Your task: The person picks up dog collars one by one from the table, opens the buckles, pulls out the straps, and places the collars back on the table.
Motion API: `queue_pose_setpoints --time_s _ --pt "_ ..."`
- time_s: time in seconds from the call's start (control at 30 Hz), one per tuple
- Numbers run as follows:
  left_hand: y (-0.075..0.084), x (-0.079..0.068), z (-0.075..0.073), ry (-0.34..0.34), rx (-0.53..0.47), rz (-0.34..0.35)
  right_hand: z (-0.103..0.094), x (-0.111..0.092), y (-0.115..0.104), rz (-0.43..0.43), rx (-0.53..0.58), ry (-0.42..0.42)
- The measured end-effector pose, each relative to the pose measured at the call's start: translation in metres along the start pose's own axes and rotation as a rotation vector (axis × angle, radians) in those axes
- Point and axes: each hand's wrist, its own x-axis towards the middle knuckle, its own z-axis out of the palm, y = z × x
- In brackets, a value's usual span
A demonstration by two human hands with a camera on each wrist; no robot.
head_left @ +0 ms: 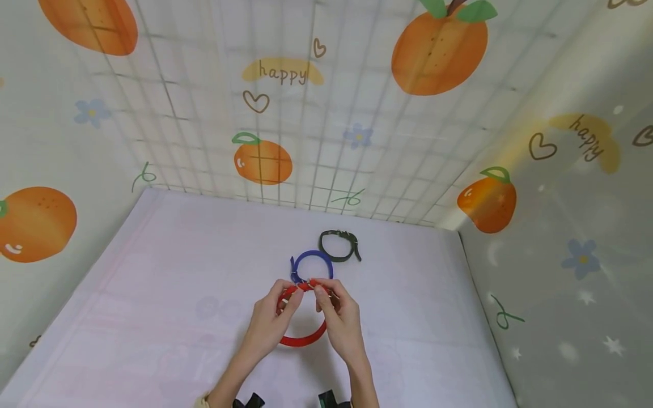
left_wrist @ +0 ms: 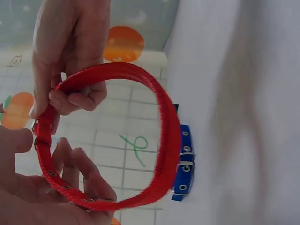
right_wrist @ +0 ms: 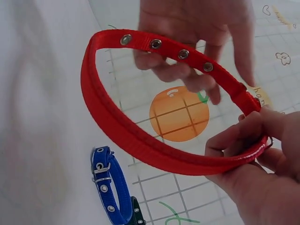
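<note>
A red pet collar (head_left: 304,341) with metal eyelets is held up as a fastened loop, its lower part hanging below both hands. My right hand (head_left: 343,324) pinches it beside the buckle, as the right wrist view shows. Around the eyelet side, my left hand (head_left: 269,322) has its thumb near the buckle and its fingers behind the band (right_wrist: 183,54). Just beyond the hands lies a blue collar (head_left: 312,253), buckled into a ring. Behind that, touching or nearly touching it, is a dark green collar (head_left: 352,241), also looped.
The collars lie on a pale tabletop (head_left: 204,255). Curtains printed with oranges (head_left: 262,162) enclose the back and sides, with a wire grid behind the back one. Two dark objects (head_left: 329,398) show at the bottom edge, between the forearms.
</note>
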Motion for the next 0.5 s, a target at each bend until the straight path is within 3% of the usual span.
queue_pose_setpoints --time_s 0.17,0.5 --pt "0.0021 -0.0004 0.0006 -0.029 0.002 0.050 0.0008 -0.0007 0.0018 0.008 -0.001 -0.008" --pt "0.0040 0.0010 0.0014 0.061 -0.022 -0.052 0.0030 0.0001 0.0017 -0.023 -0.005 -0.011"
